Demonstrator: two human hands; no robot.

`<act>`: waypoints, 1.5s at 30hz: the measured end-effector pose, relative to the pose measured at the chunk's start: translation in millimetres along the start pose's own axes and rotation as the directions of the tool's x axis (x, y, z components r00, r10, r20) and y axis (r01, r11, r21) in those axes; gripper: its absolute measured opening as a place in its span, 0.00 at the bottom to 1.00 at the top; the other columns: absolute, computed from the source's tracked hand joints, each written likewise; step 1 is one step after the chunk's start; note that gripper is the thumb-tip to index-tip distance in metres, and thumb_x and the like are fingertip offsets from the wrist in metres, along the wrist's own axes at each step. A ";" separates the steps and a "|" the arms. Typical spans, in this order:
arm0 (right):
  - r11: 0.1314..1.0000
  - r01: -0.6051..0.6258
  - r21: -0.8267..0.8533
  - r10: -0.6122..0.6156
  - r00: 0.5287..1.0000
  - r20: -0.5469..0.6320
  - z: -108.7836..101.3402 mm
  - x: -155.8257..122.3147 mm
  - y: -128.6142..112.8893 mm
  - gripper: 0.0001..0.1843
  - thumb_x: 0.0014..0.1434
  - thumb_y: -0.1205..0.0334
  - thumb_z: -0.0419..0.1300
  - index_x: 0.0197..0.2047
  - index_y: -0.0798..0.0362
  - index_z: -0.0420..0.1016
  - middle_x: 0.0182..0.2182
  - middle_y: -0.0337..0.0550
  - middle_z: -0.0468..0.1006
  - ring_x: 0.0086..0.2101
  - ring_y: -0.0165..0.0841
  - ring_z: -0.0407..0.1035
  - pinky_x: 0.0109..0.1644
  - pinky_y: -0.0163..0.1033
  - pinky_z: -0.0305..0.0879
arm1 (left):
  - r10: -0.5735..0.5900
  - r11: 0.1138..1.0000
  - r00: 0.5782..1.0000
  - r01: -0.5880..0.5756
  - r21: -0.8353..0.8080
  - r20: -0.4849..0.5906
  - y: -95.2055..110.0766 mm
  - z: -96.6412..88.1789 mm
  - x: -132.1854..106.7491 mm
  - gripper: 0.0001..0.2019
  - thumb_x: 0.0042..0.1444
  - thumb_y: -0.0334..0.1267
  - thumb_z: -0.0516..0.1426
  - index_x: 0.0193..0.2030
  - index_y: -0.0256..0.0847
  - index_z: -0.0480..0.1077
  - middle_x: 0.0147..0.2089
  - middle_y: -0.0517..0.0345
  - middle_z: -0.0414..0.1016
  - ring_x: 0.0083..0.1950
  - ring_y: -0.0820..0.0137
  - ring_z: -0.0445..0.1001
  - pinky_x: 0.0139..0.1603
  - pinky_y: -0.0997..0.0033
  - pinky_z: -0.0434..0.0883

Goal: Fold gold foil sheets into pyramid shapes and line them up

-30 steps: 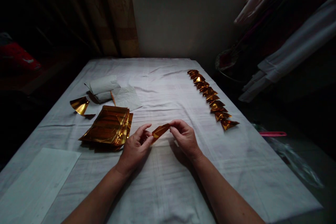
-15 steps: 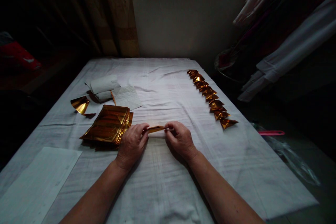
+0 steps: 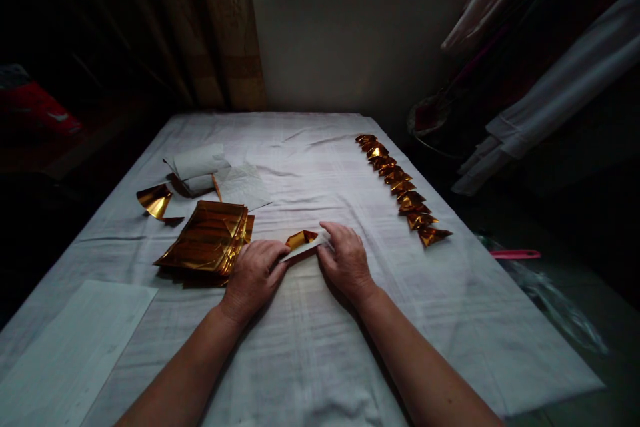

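A small piece of gold foil paper (image 3: 301,241), partly folded with its white underside showing, lies on the white cloth (image 3: 310,347) between my hands. My left hand (image 3: 255,275) presses its left end with curled fingers. My right hand (image 3: 346,260) pins its right end, fingers bent down on it. Just left of my left hand sits a stack of gold foil sheets (image 3: 207,240). A row of several folded gold pieces (image 3: 403,190) runs along the right side of the cloth.
White paper sheets (image 3: 213,170) and a gold cone-shaped scrap (image 3: 154,200) lie at the back left. A large white sheet (image 3: 70,347) sits at the near left. Curtains, hanging cloth and a pink item (image 3: 515,254) lie beyond the table's right edge.
The foil piece, held up between both hands a second ago, has come down onto the cloth and been folded, with white underside now showing. Both hands lowered with it.
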State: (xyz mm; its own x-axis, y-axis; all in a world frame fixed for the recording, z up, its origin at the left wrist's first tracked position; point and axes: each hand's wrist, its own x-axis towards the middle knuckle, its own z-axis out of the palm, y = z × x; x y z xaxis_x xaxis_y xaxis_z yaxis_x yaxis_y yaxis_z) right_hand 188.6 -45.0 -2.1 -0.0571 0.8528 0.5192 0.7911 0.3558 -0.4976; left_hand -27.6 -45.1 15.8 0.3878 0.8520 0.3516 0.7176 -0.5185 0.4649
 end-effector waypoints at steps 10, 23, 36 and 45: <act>0.956 0.279 -0.092 -0.264 0.953 0.149 -7.1 -2.1 -17.6 0.08 0.64 0.61 0.59 0.42 0.44 0.80 0.47 0.45 0.78 0.48 0.38 0.67 0.51 0.43 0.63 | -0.018 1.000 0.999 0.019 -0.024 0.027 -1.4 3.6 -4.4 0.12 0.57 0.41 0.60 0.47 0.45 0.76 0.48 0.52 0.78 0.52 0.59 0.72 0.56 0.54 0.67; 0.964 0.265 -0.034 -0.252 0.944 0.214 -5.7 -3.1 -16.6 0.10 0.65 0.64 0.57 0.46 0.48 0.79 0.43 0.46 0.79 0.44 0.38 0.69 0.48 0.44 0.64 | 0.048 0.996 0.991 -0.038 -0.076 0.126 -14.2 -14.1 -6.0 0.17 0.58 0.33 0.55 0.53 0.44 0.75 0.52 0.50 0.77 0.54 0.60 0.73 0.58 0.55 0.69; 0.929 0.369 -0.033 -0.357 0.916 0.183 -6.7 -2.8 -29.9 0.10 0.66 0.60 0.56 0.47 0.45 0.79 0.43 0.44 0.80 0.43 0.37 0.68 0.48 0.42 0.64 | 0.022 0.982 0.997 -0.009 -0.188 0.068 -11.1 -8.0 -7.1 0.19 0.58 0.29 0.52 0.54 0.45 0.75 0.48 0.53 0.80 0.50 0.63 0.75 0.55 0.57 0.70; 0.918 0.398 0.012 -0.389 0.890 0.236 -2.6 -4.5 -30.4 0.09 0.66 0.62 0.57 0.38 0.49 0.79 0.34 0.42 0.80 0.35 0.34 0.69 0.41 0.40 0.60 | 0.065 0.998 0.995 -0.066 0.013 0.074 -1.3 -9.0 -8.3 0.16 0.60 0.32 0.53 0.51 0.45 0.76 0.56 0.48 0.73 0.57 0.58 0.69 0.58 0.53 0.67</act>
State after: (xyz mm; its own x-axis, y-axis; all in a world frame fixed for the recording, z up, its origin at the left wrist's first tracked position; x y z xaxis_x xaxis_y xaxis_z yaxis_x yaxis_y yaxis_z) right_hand 166.4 -60.7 12.5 -0.5024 0.7114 0.4915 0.6959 0.6700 -0.2583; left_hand -37.0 -52.1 19.5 0.4757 0.8194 0.3198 0.6976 -0.5729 0.4302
